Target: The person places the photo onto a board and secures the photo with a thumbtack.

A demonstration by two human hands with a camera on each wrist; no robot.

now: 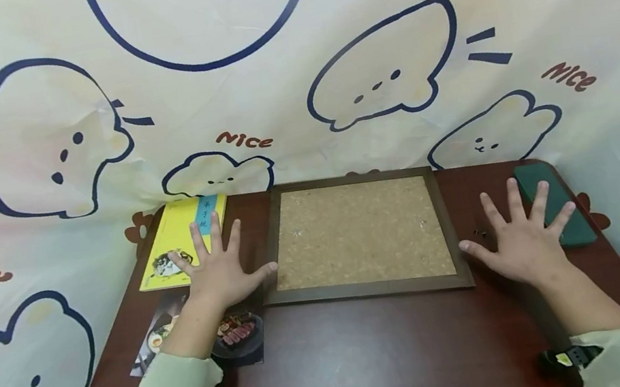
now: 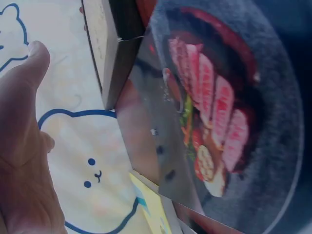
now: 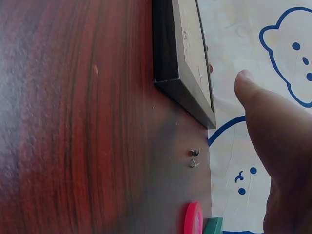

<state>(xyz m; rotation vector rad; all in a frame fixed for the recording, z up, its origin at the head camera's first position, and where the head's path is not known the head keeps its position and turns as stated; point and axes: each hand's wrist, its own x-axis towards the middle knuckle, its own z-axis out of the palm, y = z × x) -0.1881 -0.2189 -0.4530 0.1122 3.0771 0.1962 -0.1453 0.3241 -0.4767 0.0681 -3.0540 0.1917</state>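
A framed cork board (image 1: 361, 236) lies on the dark wooden table between the two hands. My left hand (image 1: 220, 275), fingers spread, is left of it, its thumb tip right at the frame's left edge. It overlaps the lower part of a yellow book (image 1: 167, 229) in the head view. Beneath that wrist are printed food photos, one of sliced steak (image 2: 214, 107). My right hand (image 1: 527, 245) is spread too, held right of the board with the thumb near its frame. Two small metal tacks (image 3: 194, 157) lie beside the board there. Neither hand holds anything.
A dark green case (image 1: 578, 222) lies at the table's right edge, partly behind the right fingers. A red round object (image 3: 193, 219) stands out near it in the right wrist view. A cloth backdrop (image 1: 269, 104) with cartoon bears rises behind and beside the table.
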